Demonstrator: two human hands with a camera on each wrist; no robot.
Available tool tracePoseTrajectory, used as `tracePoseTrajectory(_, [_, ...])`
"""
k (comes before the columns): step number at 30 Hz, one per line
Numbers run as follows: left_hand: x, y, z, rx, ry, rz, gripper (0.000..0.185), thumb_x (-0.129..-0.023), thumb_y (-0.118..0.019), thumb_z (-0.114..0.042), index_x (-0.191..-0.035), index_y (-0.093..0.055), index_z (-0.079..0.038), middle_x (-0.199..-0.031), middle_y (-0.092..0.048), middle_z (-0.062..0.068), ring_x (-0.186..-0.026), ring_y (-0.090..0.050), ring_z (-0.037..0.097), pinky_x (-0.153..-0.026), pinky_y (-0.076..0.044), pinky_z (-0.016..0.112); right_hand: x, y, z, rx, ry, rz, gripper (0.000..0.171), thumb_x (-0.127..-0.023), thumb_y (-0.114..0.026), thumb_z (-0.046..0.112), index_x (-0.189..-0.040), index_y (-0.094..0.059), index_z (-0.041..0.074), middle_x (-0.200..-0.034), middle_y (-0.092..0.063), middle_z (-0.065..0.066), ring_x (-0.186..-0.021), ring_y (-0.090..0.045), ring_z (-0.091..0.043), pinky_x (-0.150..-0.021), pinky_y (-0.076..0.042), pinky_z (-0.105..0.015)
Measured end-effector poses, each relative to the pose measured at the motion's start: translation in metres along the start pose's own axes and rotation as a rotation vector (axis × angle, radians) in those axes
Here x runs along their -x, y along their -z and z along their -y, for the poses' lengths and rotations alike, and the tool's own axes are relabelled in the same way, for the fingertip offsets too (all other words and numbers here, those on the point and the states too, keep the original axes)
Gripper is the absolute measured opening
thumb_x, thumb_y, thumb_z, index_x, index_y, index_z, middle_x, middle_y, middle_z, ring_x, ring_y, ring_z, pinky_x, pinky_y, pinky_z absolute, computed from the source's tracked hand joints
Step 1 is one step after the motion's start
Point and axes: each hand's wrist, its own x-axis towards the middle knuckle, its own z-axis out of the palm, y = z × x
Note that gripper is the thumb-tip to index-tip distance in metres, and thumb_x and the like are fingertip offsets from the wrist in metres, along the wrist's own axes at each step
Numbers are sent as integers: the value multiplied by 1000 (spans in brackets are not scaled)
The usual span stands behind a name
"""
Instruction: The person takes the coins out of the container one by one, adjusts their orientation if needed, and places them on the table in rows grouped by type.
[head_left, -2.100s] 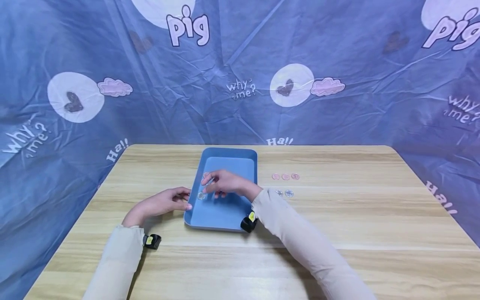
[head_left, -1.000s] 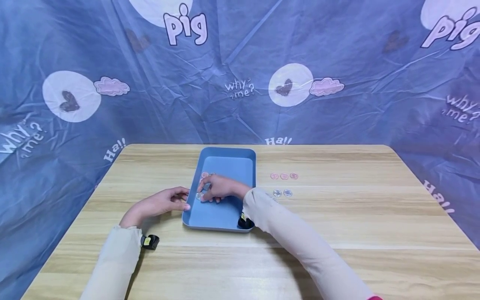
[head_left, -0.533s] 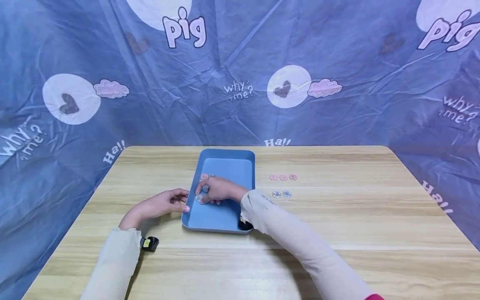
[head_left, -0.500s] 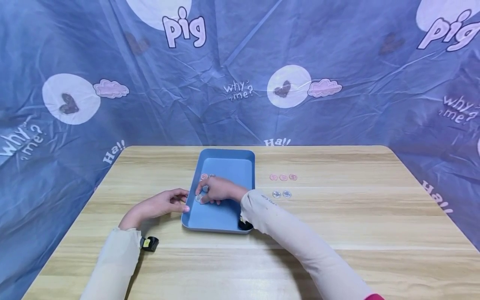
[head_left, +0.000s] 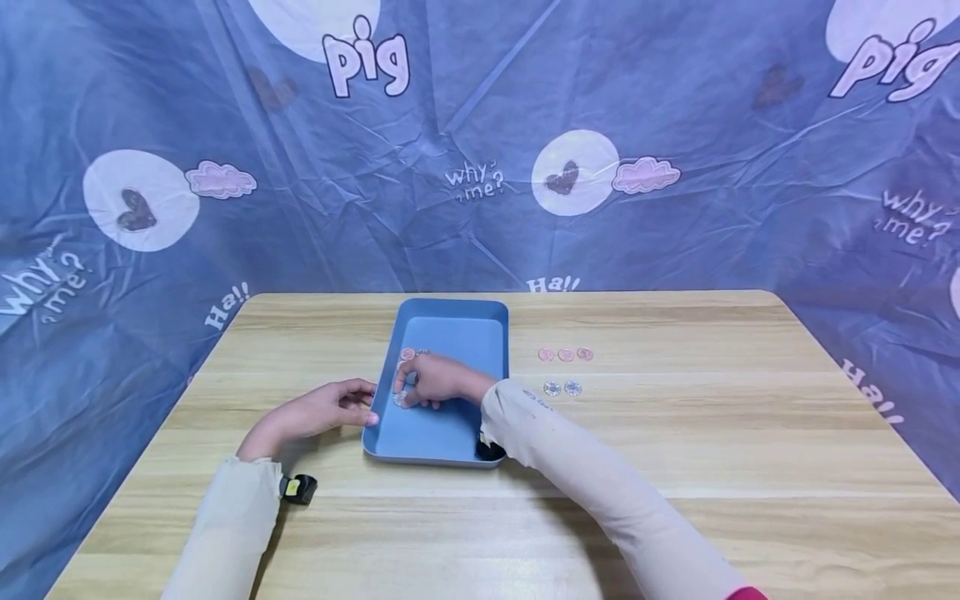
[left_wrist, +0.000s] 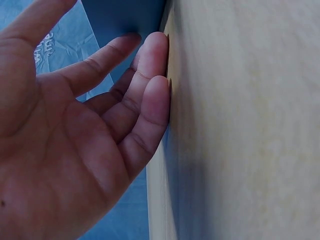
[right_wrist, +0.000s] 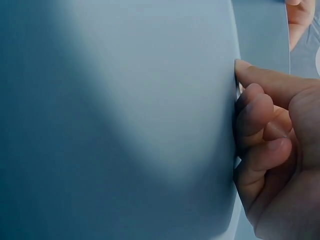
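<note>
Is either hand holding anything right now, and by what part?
Left hand rests against the blue tray's left rim, gripping nothing. Right hand curls over silver tokens inside; an actual pinch cannot be told.

A light wooden desk [head_left: 675,450] with rounded far corners was seen filling the lower half of the head view, its grain running from side to side. It was enclosed behind and on both sides by a creased blue cloth backdrop [head_left: 480,150]. The cloth was printed with white circles bearing dark hearts, pink clouds, and the words "pig", "why me?" and "Ha!!". Even, soft light was cast over the scene.
</note>
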Motion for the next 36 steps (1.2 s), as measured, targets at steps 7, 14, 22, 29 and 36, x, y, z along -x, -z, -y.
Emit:
tracePoseTrajectory(7, [0, 0, 1, 17, -14, 6, 62, -91, -66, -32, -136, -46, 6, -125, -58, 19, -107, -58, 23, -93, -47, 36, -1, 1, -1, -20, 6, 8, 11, -86, -72, 12, -94, -65, 10, -54, -53, 2, -41, -47, -9, -44, -42, -22])
tracePoseTrajectory(14, [-1, 0, 1, 24, -6, -1, 61, -90, -67, -32, -135, -48, 5, -123, -59, 17, -104, -57, 20, -90, -47, 31, 0, 2, 0, -3, 10, 0, 13, -85, -73, 12, -94, -64, 10, -54, -54, 2, -41, -48, -8, -44, -42, -20])
tracePoseTrajectory(22, [1, 0, 0, 22, -25, 1, 61, -90, -67, -31, -134, -48, 6, -122, -59, 18, -104, -57, 21, -92, -46, 34, 2, 2, 2, 8, 7, -17, 16, -84, -74, 12, -94, -62, 7, -55, -55, 2, -43, -49, -9, -45, -42, -21])
tracePoseTrajectory(29, [0, 0, 3, 19, -18, -1, 63, -90, -68, -33, -135, -47, 6, -126, -59, 18, -106, -58, 22, -94, -47, 36, 3, 2, 4, 151, 48, -82, 17, -80, -79, 18, -87, -64, 12, -70, -55, 5, -57, -50, -7, -58, -42, -20])
tracePoseTrajectory(36, [0, 2, 4, 20, 14, -13, 67, -88, -70, -36, -137, -46, 4, -125, -59, 17, -105, -59, 22, -95, -47, 41, 3, 3, 5, 237, 76, -100, 17, -80, -79, 22, -84, -63, 17, -76, -58, 6, -71, -52, -8, -67, -41, -21])
